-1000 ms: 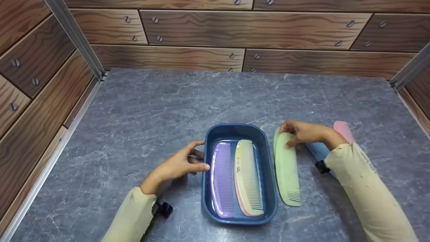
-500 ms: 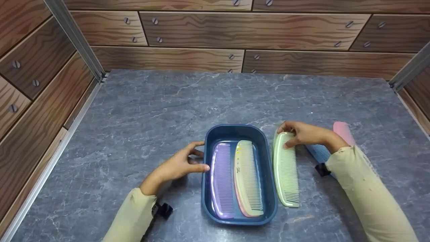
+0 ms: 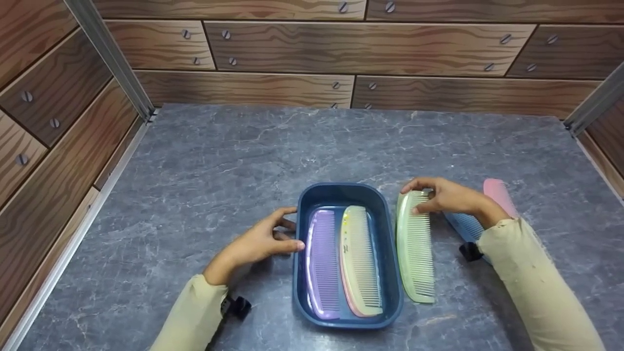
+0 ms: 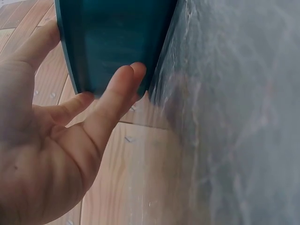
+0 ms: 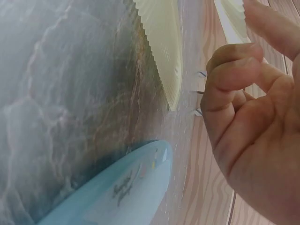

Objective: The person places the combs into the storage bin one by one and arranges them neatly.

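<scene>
A deep blue tray [image 3: 348, 323] holds a purple comb [image 3: 322, 263] and a cream comb [image 3: 360, 261] with a pink edge showing beneath it. My left hand [image 3: 258, 241] touches the tray's left side, fingers spread and fairly straight, thumb at the rim. Just right of the tray, my right hand [image 3: 451, 199] pinches the far end of a light green comb [image 3: 414, 253]. In the right wrist view that held comb [image 5: 232, 21] is raised, while another pale green comb [image 5: 161, 47] lies on the table below it, hidden in the head view.
A blue comb [image 3: 465, 225] and a pink comb [image 3: 499, 195] lie on the grey marbled table [image 3: 273, 146] under and beyond my right wrist. Wood-patterned panels [image 3: 370, 48] stand behind and at the sides.
The light green comb in my right hand has turned over and now lines up above the other green one, which has dropped out of the head view. The left hand and tray stay put.
</scene>
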`<control>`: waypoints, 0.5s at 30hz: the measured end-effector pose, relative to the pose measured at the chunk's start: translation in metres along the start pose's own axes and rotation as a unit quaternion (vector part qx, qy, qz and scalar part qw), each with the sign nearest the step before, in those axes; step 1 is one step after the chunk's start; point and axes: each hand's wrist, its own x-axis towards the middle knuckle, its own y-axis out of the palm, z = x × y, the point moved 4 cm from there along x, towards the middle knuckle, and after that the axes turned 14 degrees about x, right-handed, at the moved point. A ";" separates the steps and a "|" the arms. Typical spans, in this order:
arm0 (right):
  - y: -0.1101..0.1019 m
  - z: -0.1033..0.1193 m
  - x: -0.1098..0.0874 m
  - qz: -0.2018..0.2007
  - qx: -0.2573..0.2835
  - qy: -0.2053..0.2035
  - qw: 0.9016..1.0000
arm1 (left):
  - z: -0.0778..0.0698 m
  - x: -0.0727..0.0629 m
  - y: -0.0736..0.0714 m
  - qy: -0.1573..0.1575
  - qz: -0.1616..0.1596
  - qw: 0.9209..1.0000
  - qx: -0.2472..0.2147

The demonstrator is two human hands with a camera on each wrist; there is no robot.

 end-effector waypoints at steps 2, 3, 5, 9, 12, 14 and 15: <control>0.000 0.001 -0.001 -0.003 0.001 0.001 1.000 | 0.000 0.000 0.000 0.001 -0.001 1.000 0.002; 0.000 0.001 -0.001 -0.005 0.002 0.003 1.000 | 0.000 0.000 0.000 0.002 -0.002 1.000 0.004; 0.001 0.001 -0.001 -0.004 0.003 0.003 1.000 | -0.001 0.000 0.000 0.004 -0.003 1.000 0.004; 0.001 -0.001 -0.001 0.001 0.016 0.000 1.000 | -0.001 -0.001 0.000 0.001 -0.003 1.000 0.003; 0.001 -0.001 -0.003 0.005 0.035 -0.007 0.999 | -0.001 -0.001 0.000 -0.003 -0.003 1.000 0.003; 0.001 0.000 -0.005 0.003 0.044 -0.012 0.999 | 0.000 -0.001 0.000 0.000 0.000 1.000 -0.001; 0.001 0.000 -0.006 0.001 0.045 -0.014 0.999 | 0.000 -0.001 0.000 0.003 0.001 1.000 -0.004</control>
